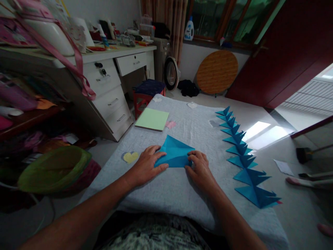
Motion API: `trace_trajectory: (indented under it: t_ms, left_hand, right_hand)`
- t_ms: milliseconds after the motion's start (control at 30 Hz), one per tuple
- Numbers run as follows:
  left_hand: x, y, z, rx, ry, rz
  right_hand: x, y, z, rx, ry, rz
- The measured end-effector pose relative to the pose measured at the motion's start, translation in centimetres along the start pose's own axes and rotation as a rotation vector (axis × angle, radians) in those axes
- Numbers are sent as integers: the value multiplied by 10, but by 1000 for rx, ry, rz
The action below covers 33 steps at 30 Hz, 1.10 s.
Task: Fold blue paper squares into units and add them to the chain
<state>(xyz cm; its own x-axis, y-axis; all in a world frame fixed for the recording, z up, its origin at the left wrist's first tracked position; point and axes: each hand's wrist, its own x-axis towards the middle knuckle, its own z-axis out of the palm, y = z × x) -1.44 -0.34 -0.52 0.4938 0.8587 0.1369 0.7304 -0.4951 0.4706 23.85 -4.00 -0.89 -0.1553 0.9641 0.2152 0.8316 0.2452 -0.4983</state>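
Note:
A sheet of blue origami paper lies partly folded on the cloth-covered table, with a point at its far side and a straight near edge. My left hand holds its left end, fingers on top and thumb along the near edge. At the right end, my right hand grips the corner between curled fingers and thumb. My fingers cover both ends of the sheet. To the right stands a long row of folded blue paper cranes, set close together.
A pale green stack of square paper lies at the table's far left. The light tablecloth has heart patches. A red stool stands beyond the table, near a white desk. A green-rimmed basket is on the left.

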Motion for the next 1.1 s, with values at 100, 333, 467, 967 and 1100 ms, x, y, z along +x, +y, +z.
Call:
trace_trajectory:
  t_ms: [100,333,467,967,1100]
  left_hand:
    - [7,6,-3,-148,29,-2]
    - [24,21,-10,-379,278,-40]
    - [31,22,-3,-385,338,1]
    - [31,18,9,-496,278,14]
    - [31,16,11,-526,278,9]
  right_hand:
    - [-3,4,0,70,29,-45]
    - [-3,0,0,139,205,-29]
    - [-4,0,-2,205,291,29]
    - [6,6,1,966,208,333]
    - [7,2,4,1061,224,302]
